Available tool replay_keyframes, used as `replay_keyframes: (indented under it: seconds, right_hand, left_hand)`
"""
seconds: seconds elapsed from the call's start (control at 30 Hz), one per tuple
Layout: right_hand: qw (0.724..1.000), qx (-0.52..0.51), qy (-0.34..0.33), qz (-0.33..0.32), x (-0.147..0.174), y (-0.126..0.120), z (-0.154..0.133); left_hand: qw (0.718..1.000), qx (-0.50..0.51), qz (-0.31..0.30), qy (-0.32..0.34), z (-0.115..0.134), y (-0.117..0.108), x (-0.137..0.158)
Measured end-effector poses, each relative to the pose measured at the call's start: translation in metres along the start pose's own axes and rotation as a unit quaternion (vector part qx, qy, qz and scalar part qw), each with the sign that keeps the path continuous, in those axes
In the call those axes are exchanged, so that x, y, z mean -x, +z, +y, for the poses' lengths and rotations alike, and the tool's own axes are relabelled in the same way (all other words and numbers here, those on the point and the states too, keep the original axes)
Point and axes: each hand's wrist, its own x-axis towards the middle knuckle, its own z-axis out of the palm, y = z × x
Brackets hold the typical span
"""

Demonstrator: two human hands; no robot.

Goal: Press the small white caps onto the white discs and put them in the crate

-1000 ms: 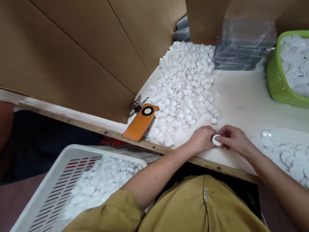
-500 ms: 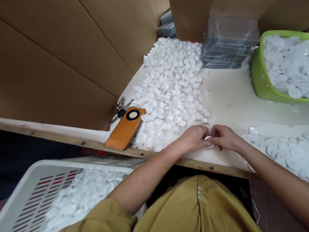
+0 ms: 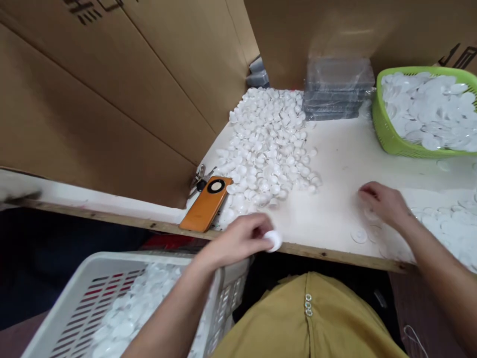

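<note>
My left hand [image 3: 248,237] is closed in a pinch on a round white plastic disc [image 3: 274,240], just over the table's front edge. To the right, my right hand [image 3: 385,203] hovers above the white table [image 3: 331,199] with its fingers curled together; whatever they hold, if anything, is hidden. A few flat white discs [image 3: 358,235] lie below that hand, and more flat discs [image 3: 447,223] spread out beyond its wrist. A heap of small cup-shaped white pieces [image 3: 266,149] covers the table beyond my left hand.
An orange phone [image 3: 204,205] lies by some keys [image 3: 201,180]. A white basket [image 3: 89,263] holding white pieces stands below the table's edge. At the back are a green basket [image 3: 383,134] of white discs and plastic-wrapped stacks [image 3: 337,94]. Cardboard [image 3: 122,114] walls the left side.
My hands, which were together at a white piece, have parted. The left has moved left toward the white basket with the disc; the right has moved right. The view has shifted slightly.
</note>
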Motion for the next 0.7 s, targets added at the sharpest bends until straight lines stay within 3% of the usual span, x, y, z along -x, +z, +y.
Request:
replay_keyframes:
  seconds: [0.07,0.13,0.2,0.27,0.33,0.4,0.5,0.6,0.7]
  right_hand:
    - [0.988,0.138,0.02,0.065,-0.006,-0.018,0.027]
    - [0.98,0.187,0.042,0.056,-0.01,-0.027,0.046]
    - [0.982,0.176,0.056,0.033,-0.011,-0.028,0.055]
    - [0.986,0.153,0.063,0.023,-0.011,-0.027,0.054]
    - [0.988,0.137,0.074,0.013,-0.011,-0.025,0.048]
    - [0.989,0.121,0.08,0.01,-0.011,-0.023,0.041]
    - [0.997,0.047,0.055,0.041,-0.008,-0.019,0.036]
    - [0.993,-0.106,0.03,0.048,0.001,-0.013,0.032]
    - [0.968,-0.246,0.033,0.025,0.012,-0.007,0.021]
  left_hand:
    - [0.994,-0.061,-0.061,-0.073,-0.026,-0.029,0.05]
    - [0.97,-0.136,-0.098,-0.177,-0.052,-0.05,0.09]
    - [0.944,-0.199,-0.076,-0.252,-0.067,-0.059,0.112]
    - [0.942,-0.227,-0.012,-0.248,-0.067,-0.057,0.109]
    - [0.958,-0.22,0.071,-0.169,-0.05,-0.046,0.082]
    - [0.965,-0.206,0.151,-0.054,-0.025,-0.027,0.037]
    - [0.949,-0.216,0.205,0.1,0.012,0.009,-0.043]
    - [0.927,-0.301,0.188,0.119,0.034,0.038,-0.107]
    - [0.915,-0.354,0.168,0.093,0.038,0.055,-0.134]
